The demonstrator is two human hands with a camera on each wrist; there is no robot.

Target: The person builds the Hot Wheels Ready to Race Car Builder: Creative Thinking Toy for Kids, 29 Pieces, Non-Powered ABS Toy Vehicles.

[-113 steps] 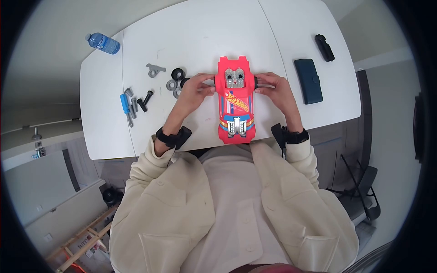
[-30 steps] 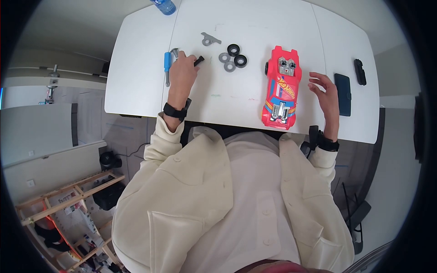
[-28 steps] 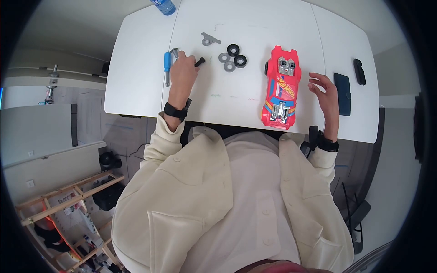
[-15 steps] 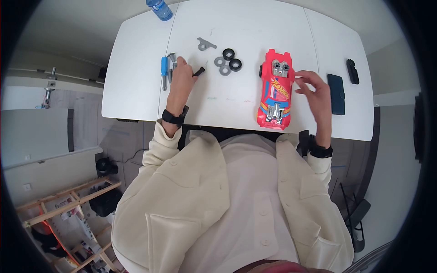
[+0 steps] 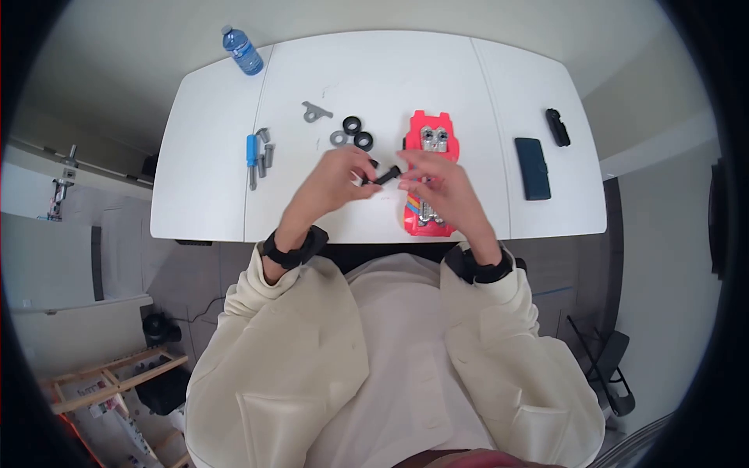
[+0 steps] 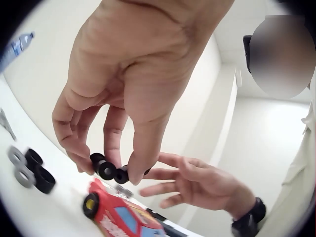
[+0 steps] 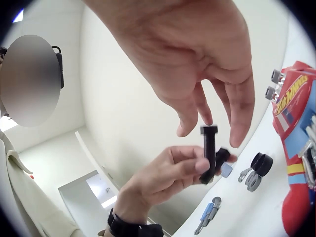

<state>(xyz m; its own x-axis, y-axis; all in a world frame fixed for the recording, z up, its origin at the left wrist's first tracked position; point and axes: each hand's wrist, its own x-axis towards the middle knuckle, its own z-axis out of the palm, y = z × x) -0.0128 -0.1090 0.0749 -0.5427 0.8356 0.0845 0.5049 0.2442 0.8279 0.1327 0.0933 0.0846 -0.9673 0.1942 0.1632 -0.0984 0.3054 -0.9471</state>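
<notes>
Two black bolts (image 7: pixel 210 150) are pinched between the thumb and fingers of the left hand (image 5: pixel 335 183), over the table's front half. Just right of them the right hand (image 5: pixel 449 191) hovers with its fingers spread around one bolt's head; in the right wrist view a fingertip comes close to that head, and whether it touches is unclear. Beneath the right hand lies a red toy car (image 5: pixel 431 226), partly hidden by it, with a black wheel (image 6: pixel 91 205) on its side. Left of the car are black rings (image 5: pixel 363 141) and grey rings (image 5: pixel 338 138).
A blue-handled screwdriver (image 5: pixel 251 148) and grey bolts (image 5: pixel 269 156) lie at the left, with a grey wrench-like piece (image 5: pixel 315 111) farther back. A water bottle (image 5: pixel 243 51) stands at the back left. At the right are a dark wallet-like case (image 5: pixel 533 169) and a black object (image 5: pixel 558 127).
The left hand has lifted the black bolts from beside the screwdriver and moved right. The right hand has moved left from the car's side, over the car to the bolts. The head view has shifted.
</notes>
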